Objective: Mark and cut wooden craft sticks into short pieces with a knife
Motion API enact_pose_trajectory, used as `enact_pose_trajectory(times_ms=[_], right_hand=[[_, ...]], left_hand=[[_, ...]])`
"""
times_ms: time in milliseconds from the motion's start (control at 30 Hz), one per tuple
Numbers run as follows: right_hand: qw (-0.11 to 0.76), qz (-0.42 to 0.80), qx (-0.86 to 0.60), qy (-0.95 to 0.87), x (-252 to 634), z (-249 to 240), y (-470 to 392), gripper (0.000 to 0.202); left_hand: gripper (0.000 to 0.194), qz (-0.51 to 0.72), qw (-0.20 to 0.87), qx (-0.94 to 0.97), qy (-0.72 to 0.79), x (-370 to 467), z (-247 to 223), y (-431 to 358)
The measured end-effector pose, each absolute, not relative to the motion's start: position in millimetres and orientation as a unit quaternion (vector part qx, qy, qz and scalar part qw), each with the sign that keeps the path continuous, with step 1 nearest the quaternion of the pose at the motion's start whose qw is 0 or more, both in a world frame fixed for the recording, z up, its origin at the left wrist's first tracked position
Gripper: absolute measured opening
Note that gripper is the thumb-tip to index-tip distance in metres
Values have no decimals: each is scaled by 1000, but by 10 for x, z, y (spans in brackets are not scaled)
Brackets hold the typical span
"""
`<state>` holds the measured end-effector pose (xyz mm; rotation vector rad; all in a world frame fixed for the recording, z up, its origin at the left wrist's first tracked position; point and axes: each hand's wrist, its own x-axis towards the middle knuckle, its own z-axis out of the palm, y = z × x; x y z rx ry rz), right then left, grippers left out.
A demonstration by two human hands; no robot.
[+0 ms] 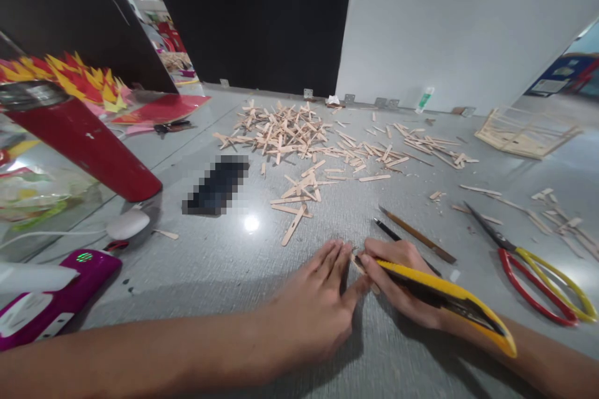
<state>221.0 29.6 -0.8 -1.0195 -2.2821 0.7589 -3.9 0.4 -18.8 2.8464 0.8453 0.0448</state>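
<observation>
My right hand (397,274) grips a yellow utility knife (444,290), its handle slanting back over my wrist. The knife's tip meets a small wooden craft stick (375,288) on the grey table (196,287). My left hand (322,299) lies low beside it, fingers together and thumb against the stick, pinning it down; most of the stick is hidden by my hands. Just beyond my right hand rest a black pen (386,229) and a brown pencil-like rod (416,235). Loose craft sticks (294,224) lie ahead of my left hand.
A pile of craft sticks (281,131) spreads across the back. Red-and-yellow-handled scissors (538,274) lie right, below a small stick frame (528,131). At left are a red flask (88,143), a blurred-out dark rectangle (218,184), a white mouse-like object (128,224) and a purple device (88,280).
</observation>
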Motion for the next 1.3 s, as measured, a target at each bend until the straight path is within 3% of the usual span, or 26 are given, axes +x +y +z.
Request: enact_pose_trajectory(times_ms=[833, 1200, 1300], right_hand=[[260, 301, -370, -840, 2243, 41, 325, 37], [276, 283, -433, -810, 2274, 76, 279, 44], [298, 261, -462, -793, 2303, 80, 262, 45]], left_hand=[[72, 7, 63, 959, 276, -58, -217, 15], [68, 18, 48, 967, 250, -103, -187, 13], [58, 42, 35, 968, 247, -112, -123, 9]])
